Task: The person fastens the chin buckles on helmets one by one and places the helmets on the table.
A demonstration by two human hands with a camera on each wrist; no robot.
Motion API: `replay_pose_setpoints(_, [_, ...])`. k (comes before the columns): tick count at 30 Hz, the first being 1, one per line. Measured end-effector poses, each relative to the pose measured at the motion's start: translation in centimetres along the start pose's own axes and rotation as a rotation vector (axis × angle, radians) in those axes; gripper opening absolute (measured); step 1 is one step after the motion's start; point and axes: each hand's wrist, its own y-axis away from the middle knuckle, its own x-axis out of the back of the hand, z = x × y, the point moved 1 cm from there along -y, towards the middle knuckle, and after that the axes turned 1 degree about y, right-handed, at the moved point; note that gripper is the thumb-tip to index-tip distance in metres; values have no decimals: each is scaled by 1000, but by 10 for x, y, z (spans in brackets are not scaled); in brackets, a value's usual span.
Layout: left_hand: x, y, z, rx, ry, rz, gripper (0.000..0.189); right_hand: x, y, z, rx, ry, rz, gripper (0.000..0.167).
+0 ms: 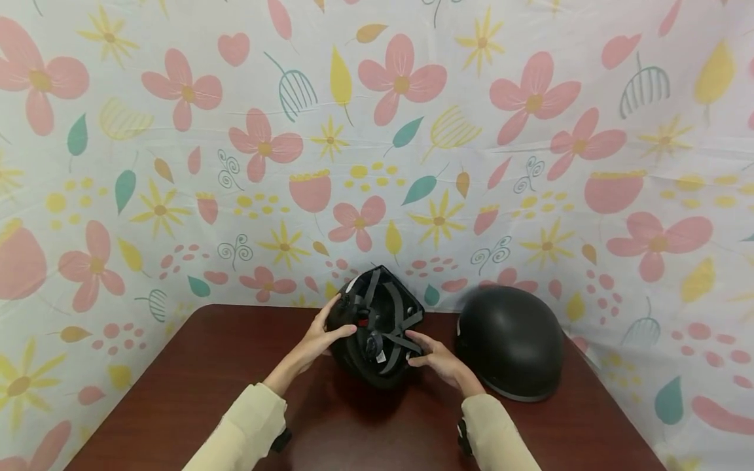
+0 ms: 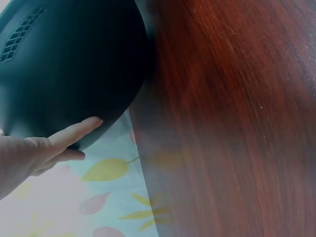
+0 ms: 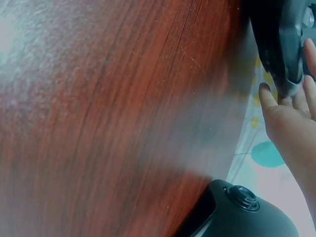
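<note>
In the head view, a helmet (image 1: 385, 314) sits just below the middle of the frame, tilted with its hollow toward the viewer, apparently so that the grey straps (image 1: 398, 304) and black dial (image 1: 374, 343) inside can be seen. The left hand (image 1: 318, 340) pinches its left edge, thumb over the rim and fingers against the shell; the right hand (image 1: 438, 360) holds the right edge, fingers by a strap. The helmet thus lies between both grips, clamped at opposite sides, probably for steadiness. A second helmet (image 1: 512, 343) stands dome-up on the counter (image 1: 235, 366), right of centre.
</note>
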Motion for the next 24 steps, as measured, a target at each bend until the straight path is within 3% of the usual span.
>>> replay_pose_setpoints(5, [-2,-1,1,-39,-18,-3,84,-2,0,1,1,1,-18,69])
replay_pose_setpoints(10, [-1,-3,-1,-17,-13,13,85,-4,-4,2,8,-22,-19,68])
replay_pose_setpoints(15, [-1,-1,-4,17,28,-10,89,-7,-5,5,5,-30,-6,67])
replay_pose_setpoints(24, [-3,-1,-3,11,22,8,89,-10,-8,2,-10,-41,18,66])
